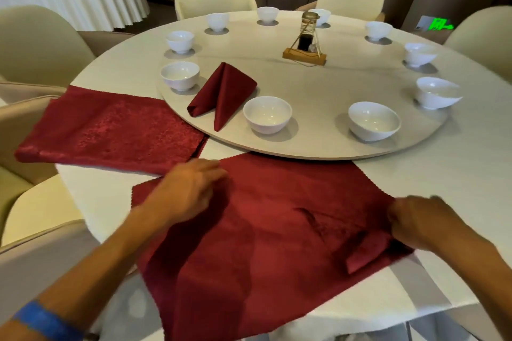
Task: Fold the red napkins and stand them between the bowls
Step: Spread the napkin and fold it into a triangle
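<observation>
My left hand (191, 188) rests flat on the spread dark-red cloth napkin (263, 229); my right hand (421, 223) pinches its right corner. One stack of flat red napkins (110, 130) lies left; one folded red napkin (221, 94) stands among ten white ceramic bowls (267, 114)

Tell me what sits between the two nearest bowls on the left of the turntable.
A folded red napkin stands between the left bowl and the near bowl, in the head view.

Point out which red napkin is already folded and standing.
The folded napkin on the turntable, between two near-left bowls. The stack and the spread napkin lie flat.
</observation>
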Motion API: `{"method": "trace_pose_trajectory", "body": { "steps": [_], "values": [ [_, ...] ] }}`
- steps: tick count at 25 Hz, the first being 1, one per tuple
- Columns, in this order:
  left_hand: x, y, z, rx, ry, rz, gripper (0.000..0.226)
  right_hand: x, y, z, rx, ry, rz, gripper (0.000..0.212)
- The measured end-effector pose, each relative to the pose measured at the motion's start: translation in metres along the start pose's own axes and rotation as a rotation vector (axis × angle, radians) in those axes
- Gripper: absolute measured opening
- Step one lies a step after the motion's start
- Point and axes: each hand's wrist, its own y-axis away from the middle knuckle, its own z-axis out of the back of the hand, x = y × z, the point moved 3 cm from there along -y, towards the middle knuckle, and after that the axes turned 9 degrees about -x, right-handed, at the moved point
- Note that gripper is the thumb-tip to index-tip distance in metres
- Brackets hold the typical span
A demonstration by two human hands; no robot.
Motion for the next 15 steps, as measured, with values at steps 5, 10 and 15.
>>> {"method": "trace_pose_trajectory", "body": {
  "steps": [5,10,15],
  "values": [
    [-0.069,-0.012,-0.025,0.245,0.102,0.056,0.065,0.005,-0.002,0.0,-0.051,-0.262,0.028,0.029],
    [-0.054,-0.024,-0.032,0.14,0.063,0.188,0.052,0.008,-0.001,-0.003,-0.243,-0.361,-0.012,0.029],
    [-0.052,-0.027,-0.049,0.175,-0.005,0.314,0.058,0.011,0.007,-0.009,0.058,-0.333,0.088,0.05]
  ]
}}
